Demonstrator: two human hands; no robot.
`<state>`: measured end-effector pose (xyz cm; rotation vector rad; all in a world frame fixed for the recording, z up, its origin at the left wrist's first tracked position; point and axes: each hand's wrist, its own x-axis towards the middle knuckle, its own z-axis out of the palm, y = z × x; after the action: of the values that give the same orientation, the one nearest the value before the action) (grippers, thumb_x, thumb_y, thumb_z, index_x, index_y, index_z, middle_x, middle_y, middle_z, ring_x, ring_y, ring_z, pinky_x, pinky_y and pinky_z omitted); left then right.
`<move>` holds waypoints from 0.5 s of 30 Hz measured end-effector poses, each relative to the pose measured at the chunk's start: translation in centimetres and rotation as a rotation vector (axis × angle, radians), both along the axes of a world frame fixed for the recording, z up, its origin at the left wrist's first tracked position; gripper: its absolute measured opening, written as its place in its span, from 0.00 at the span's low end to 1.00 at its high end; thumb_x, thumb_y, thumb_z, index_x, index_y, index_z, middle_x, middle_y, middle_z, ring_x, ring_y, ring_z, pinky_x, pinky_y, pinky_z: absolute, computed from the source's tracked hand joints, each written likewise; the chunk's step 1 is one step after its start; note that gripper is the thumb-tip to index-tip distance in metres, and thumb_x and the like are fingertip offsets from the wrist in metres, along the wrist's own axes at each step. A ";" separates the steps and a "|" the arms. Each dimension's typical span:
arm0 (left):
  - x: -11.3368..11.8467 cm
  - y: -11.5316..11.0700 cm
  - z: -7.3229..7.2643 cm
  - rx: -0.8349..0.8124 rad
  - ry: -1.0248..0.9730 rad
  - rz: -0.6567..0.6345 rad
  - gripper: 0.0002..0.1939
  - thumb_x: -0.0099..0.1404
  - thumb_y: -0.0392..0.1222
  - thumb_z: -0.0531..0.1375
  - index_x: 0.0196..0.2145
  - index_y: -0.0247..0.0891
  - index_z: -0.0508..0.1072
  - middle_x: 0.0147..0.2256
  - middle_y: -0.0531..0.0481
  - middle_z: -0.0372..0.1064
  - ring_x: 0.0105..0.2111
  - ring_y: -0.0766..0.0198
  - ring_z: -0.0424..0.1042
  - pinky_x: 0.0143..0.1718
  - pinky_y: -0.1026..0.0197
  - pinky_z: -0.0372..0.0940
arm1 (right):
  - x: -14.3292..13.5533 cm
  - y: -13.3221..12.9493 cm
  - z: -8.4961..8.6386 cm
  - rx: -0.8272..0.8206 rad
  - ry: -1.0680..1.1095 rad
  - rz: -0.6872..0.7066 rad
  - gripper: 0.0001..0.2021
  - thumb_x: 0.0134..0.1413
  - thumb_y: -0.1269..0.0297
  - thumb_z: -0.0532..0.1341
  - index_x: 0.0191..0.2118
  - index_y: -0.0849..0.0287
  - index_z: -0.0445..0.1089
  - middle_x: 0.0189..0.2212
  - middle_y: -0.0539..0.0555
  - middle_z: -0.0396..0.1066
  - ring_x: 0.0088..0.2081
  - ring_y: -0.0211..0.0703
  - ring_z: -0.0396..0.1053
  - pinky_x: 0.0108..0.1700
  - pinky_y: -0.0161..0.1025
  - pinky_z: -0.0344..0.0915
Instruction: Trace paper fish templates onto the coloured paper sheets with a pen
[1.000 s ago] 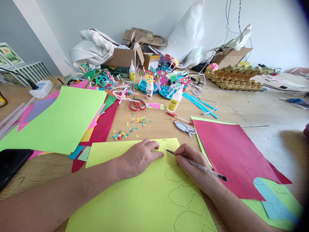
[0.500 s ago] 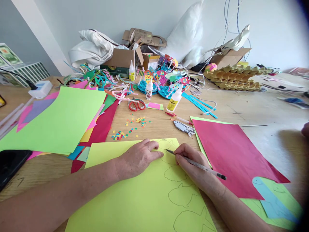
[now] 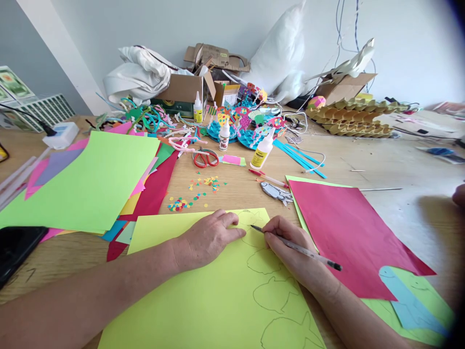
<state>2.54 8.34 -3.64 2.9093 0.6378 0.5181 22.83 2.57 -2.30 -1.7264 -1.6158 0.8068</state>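
A sheet of yellow paper [image 3: 189, 300] lies in front of me, with several fish outlines [image 3: 275, 293] drawn down its right side. My left hand [image 3: 210, 237] rests on the paper's upper part, fingers spread and pressing it. My right hand [image 3: 290, 245] grips a pen [image 3: 308, 252] with a black tip and clear barrel. Its tip touches the paper, or hovers just over it, at the topmost outlines near my left fingertips. Just beyond the paper lies a grey fish cutout [image 3: 276, 192], beside a red pen [image 3: 269, 179].
Coloured paper sheets [image 3: 87, 179] are stacked at left and a red sheet [image 3: 356, 228] lies at right. Farther back are red-handled scissors [image 3: 205, 158], glue bottles [image 3: 262, 150], paper confetti [image 3: 185, 201] and egg trays [image 3: 352, 118]. Part of another person's hand [image 3: 459, 195] shows at the right edge.
The pen tip has shifted very slightly to the right along the top outline, with my right hand. My left hand stays in place.
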 end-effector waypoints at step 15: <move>0.0 0.0 -0.1 0.002 -0.010 0.002 0.17 0.62 0.25 0.51 0.44 0.39 0.70 0.40 0.48 0.61 0.40 0.62 0.61 0.41 0.63 0.63 | 0.2 -0.2 -0.1 -0.001 0.025 -0.029 0.02 0.45 0.65 0.53 0.25 0.55 0.60 0.17 0.45 0.58 0.21 0.36 0.55 0.22 0.33 0.50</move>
<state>2.51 8.38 -3.77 2.9060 0.6397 0.5334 23.03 2.37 -2.39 -1.7299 -1.5701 0.8120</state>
